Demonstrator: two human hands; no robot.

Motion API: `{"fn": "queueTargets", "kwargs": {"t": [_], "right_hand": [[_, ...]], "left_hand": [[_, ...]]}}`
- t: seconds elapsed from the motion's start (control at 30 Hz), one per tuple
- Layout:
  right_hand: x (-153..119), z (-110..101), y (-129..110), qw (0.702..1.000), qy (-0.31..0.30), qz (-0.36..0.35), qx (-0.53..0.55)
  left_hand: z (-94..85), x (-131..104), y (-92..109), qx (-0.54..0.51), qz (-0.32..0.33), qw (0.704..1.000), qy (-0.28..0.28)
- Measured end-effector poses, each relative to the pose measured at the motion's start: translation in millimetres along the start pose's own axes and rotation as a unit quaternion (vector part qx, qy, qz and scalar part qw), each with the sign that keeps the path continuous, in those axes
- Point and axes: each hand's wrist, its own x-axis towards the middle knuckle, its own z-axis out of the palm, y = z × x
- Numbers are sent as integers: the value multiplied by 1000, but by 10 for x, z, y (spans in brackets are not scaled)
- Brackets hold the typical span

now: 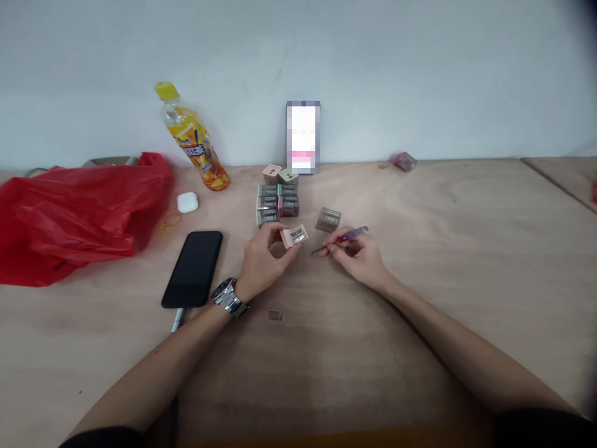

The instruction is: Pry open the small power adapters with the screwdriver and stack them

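Between the thumb and fingers of my left hand (265,258) is a pale pink pencil sharpener (295,236), its metal blades facing up. My right hand (357,258) grips a small screwdriver (353,234) with a clear purple and red handle. The thin shaft points left toward the sharpener, with a gap between them. Just beyond my right hand stands a smoky see-through sharpener case (329,219). Several more sharpeners (278,204) are grouped past my left hand, two of them upright with paired holes on top.
At left lie a black phone (192,269) on a cable, a white earbud case (187,202) and a red plastic bag (88,211). A drink bottle (196,140) and a lit phone (303,137) lean on the wall. A small flat piece (275,315) lies in front; another sharpener (405,162) sits back right.
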Motion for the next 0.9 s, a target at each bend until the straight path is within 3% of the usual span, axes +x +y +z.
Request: {"fn": "queueTargets", "kwargs": {"t": [0.33, 0.57, 0.9], "right_hand": [[14, 26, -144, 993, 79, -42, 73], [16, 108, -172, 994, 70, -35, 79], [16, 125, -146, 996, 54, -29, 71]], "left_hand": [[-1, -5, 9, 98, 49, 994, -18], [-1, -22, 32, 114, 105, 987, -50], [-2, -25, 23, 113, 116, 985, -60]]}}
